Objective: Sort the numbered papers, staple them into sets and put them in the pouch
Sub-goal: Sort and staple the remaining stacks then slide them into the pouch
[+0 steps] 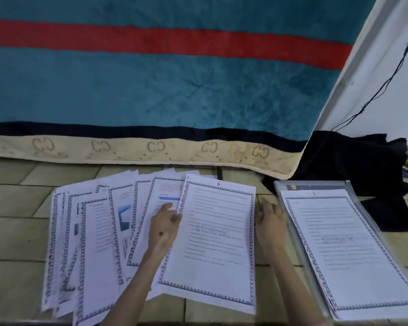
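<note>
**Loose sheets fanned on tile, one page being lifted by its edge**

Head view: the left hand [165,223] is pinching the left edge of sheet 6 [216,241], thumb and fingers closed on the paper, so that edge is rising slightly off the fan [97,238] of other pages beneath it. The right hand [270,221] is hovering at the sheet's right edge with fingers loosely spread; whether it is touching the paper I cannot tell, and it is gripping nothing. Well to the right, sheet 1 [344,250] is lying on top of a small stack resting on the clear pouch [349,184].

The pages are looking thin, light and floppy. A single sheet is likely to bend or droop when taken by one edge, and neighbours may be sliding along with it, since they overlap closely. Taking hold at an edge or corner, with the second hand steadying the opposite side, seems the safest grip. The pouch looks smooth and probably slippery.

The floor [12,234] is tiled, flat and hard, giving a firm base. A teal blanket [151,90] with a red stripe is hanging close behind, a dark cloth [353,161] is lying by the pouch, and a thin cable [386,83] is running down the white wall. No stapler is showing.
</note>
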A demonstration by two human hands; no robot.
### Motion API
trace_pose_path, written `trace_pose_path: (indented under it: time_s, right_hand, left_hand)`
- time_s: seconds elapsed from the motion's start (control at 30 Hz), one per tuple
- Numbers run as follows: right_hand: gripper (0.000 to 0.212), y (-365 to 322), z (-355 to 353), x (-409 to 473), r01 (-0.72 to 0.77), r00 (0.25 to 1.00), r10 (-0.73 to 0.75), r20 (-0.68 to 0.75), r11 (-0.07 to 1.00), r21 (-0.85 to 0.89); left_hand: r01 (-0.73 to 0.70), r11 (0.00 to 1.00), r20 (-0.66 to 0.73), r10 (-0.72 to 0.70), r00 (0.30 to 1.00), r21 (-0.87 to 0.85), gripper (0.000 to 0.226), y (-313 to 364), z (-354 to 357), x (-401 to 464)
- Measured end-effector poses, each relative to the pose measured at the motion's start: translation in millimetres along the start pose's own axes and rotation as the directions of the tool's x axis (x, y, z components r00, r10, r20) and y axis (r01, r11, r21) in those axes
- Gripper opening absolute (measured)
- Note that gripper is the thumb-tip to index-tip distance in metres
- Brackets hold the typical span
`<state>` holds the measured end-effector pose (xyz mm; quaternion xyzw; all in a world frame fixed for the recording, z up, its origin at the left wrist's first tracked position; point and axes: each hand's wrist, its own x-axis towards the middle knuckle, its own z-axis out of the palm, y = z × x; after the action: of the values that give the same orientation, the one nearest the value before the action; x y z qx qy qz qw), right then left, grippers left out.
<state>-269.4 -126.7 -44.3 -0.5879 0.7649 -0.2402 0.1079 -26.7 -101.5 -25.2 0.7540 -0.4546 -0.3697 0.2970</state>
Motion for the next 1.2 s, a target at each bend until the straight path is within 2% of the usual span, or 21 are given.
trace_pose_path:
  time_s: [0.1,0.17,0.23,0.27,0.33,0.37,0.47,0.6,0.67,0.7,0.8,0.83,0.9,0.97,1.03,1.07,1.1,1.17,1.2]
  right_hand:
    - [0.047,4.0,-4.6,16.9,0.004,0.993,0.014,0.121,0.990,-0.142]
    - [0.052,6.7,-4.4,17.0,0.044,0.993,-0.034,0.109,0.994,-0.096]
    - [0.054,10.6,-4.6,2.5,-0.010,1.000,0.010,-0.001,0.999,0.046]
    - [0.052,9.1,-10.2,-9.3,-0.040,0.999,0.046,-0.026,0.981,0.191]
    - [0.043,7.5,-22.3,-31.8,-0.129,0.992,0.119,0.053,0.869,0.478]
    - [0.041,5.2,-28.4,-39.0,-0.144,0.989,0.111,0.093,0.812,0.565]
    - [0.052,1.8,-42.0,-44.9,-0.152,0.988,0.126,0.086,0.743,0.652]
    - [0.031,6.5,-51.5,-38.1,-0.165,0.986,0.144,0.082,0.808,0.566]
    - [0.030,12.3,-53.1,-35.1,-0.213,0.973,0.229,0.036,0.823,0.526]
    - [0.036,15.2,-55.3,-34.0,-0.226,0.964,0.264,-0.015,0.852,0.473]
    - [0.059,25.0,-60.5,-31.7,-0.291,0.952,0.305,-0.022,0.925,0.244]
    - [0.066,29.3,-59.6,-30.4,-0.320,0.944,0.328,-0.027,0.933,0.167]
    - [0.066,20.2,-52.8,-28.7,-0.345,0.929,0.346,-0.134,0.938,0.030]
    - [0.055,-14.8,-37.8,-33.9,-0.204,0.956,0.200,-0.213,0.979,-0.001]
    - [0.042,-68.7,-13.3,-50.9,0.094,0.990,-0.084,-0.110,0.991,0.090]
    - [0.040,-96.5,3.5,-64.0,0.242,0.970,-0.243,-0.013,0.955,0.170]
    - [0.045,-125.8,20.3,-79.5,0.357,0.915,-0.389,0.109,0.904,0.235]
    - [0.073,-175.9,53.8,-110.7,0.545,0.713,-0.622,0.324,0.782,0.301]
    - [0.084,-194.9,70.4,-123.6,0.602,0.615,-0.674,0.410,0.737,0.308]
  left_hand:
    - [-0.012,1.000,0.055,0.011,0.998,0.005,0.033,10.4,-4.6,-2.9]
    - [-0.046,0.999,0.073,0.046,0.996,-0.006,0.027,17.4,-5.2,-8.1]
    - [-0.052,0.997,0.078,0.056,0.995,-0.050,0.021,22.2,-3.6,-12.8]
    - [-0.046,0.996,0.091,0.053,0.994,-0.079,0.017,23.7,-2.9,-14.6]
    - [0.001,0.979,0.144,0.029,0.989,-0.204,0.012,22.1,-0.1,-14.3]
    - [0.033,0.962,0.176,0.016,0.984,-0.272,0.012,20.8,1.2,-13.8]
    - [0.093,0.922,0.243,0.001,0.970,-0.377,0.011,18.1,4.7,-13.4]
    - [0.090,0.892,0.287,0.046,0.957,-0.443,0.009,17.1,14.6,-11.0]
    - [0.032,0.894,0.279,0.105,0.955,-0.448,0.010,19.0,9.0,-14.0]
    - [0.003,0.893,0.260,0.128,0.957,-0.450,0.012,16.9,2.5,-14.5]
    - [-0.115,0.954,-0.007,0.118,0.993,-0.277,0.027,-7.2,-32.1,-5.5]
    - [-0.114,0.972,-0.093,0.096,0.991,-0.206,0.031,-19.4,-46.6,-0.9]
    - [-0.005,0.999,-0.276,-0.008,0.961,-0.048,0.033,-49.6,-81.1,8.1]
    - [0.157,0.986,-0.463,-0.117,0.878,0.050,0.033,-78.7,-115.2,10.2]
    - [0.324,0.944,-0.530,-0.247,0.811,0.055,0.034,-97.3,-139.1,7.1]
    - [0.384,0.923,-0.514,-0.316,0.797,0.027,0.037,-100.8,-147.4,4.4]
    - [0.422,0.907,-0.493,-0.368,0.788,-0.004,0.038,-104.0,-152.3,1.9]
    - [0.440,0.895,-0.475,-0.419,0.774,-0.071,0.037,-109.2,-159.3,3.0]
    - [0.427,0.898,-0.472,-0.425,0.772,-0.110,0.035,-112.5,-164.4,5.0]
